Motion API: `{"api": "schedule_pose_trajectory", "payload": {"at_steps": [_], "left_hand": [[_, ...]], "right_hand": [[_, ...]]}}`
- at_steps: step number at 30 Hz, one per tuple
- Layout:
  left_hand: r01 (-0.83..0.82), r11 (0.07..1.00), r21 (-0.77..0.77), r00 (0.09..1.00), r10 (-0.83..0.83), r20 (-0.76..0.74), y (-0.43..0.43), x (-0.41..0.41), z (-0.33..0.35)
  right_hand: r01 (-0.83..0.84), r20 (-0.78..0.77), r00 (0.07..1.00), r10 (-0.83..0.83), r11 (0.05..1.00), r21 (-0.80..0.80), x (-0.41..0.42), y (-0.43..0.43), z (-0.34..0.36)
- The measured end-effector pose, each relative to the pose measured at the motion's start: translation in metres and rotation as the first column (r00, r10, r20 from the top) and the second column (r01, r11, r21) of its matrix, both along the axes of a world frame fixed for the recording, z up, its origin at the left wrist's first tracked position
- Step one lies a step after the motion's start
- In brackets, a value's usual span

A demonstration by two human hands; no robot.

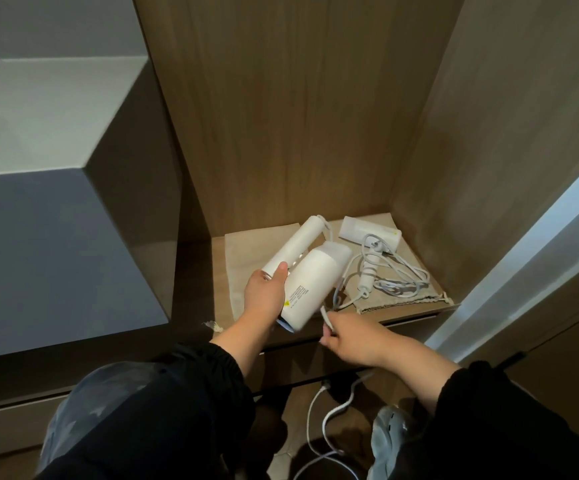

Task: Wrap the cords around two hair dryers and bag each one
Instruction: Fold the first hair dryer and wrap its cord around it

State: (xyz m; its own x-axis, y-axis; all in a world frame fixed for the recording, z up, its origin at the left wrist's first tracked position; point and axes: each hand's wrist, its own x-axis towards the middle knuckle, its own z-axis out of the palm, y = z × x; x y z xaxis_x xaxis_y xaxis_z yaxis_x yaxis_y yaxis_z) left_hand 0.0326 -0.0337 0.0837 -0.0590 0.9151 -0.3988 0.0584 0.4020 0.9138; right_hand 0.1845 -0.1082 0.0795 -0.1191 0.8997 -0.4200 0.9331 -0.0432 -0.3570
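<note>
Held hair dryer: the white hair dryer (315, 282) is up off the shelf, above its front left part, with the barrel slanting toward me and the handle angled up and away.
Left hand: my left hand (265, 292) grips it where handle and barrel meet, thumb on the handle and fingers curled underneath.
Cord: its white cord (326, 317) leaves the handle's far end, passes behind the barrel and comes out at my right hand; below that, a slack length hangs down to the floor.
Right hand: my right hand (353, 336) is just in front of the shelf edge, its fingers pinching the cord.
Second hair dryer: the other dryer (367, 233) lies at the back right of the shelf, with its loose cord (402, 275) in untidy loops in front of it.
Bags: a beige drawstring bag (402, 301) lies flat under that dryer and cord; another flat bag (243, 261) lies on the left, below the held dryer.
Shelf: a wooden shelf (419, 311) inside a wood-panelled niche.
Below: a grey slipper (392, 431) is beside the hanging cord.
</note>
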Motion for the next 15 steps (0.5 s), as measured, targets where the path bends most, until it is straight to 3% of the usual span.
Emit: {"api": "schedule_pose_trajectory", "payload": {"at_steps": [9, 12, 15], "left_hand": [[-0.052, 0.999, -0.002, 0.987, 0.051, -0.152, 0.006, -0.003, -0.002], [0.085, 0.990, 0.110, 0.932, -0.040, -0.362, 0.004, -0.003, -0.002], [0.301, 0.942, 0.148, 0.814, -0.173, -0.555, 0.002, -0.002, -0.004]], "right_hand": [[-0.265, 0.184, 0.949, 0.256, 0.964, 0.028, -0.013, -0.008, 0.032], [-0.320, 0.244, 0.925, 0.293, 0.944, 0.079, -0.012, -0.004, 0.048], [-0.375, 0.296, 0.900, 0.319, 0.913, 0.157, -0.013, 0.000, 0.067]]}}
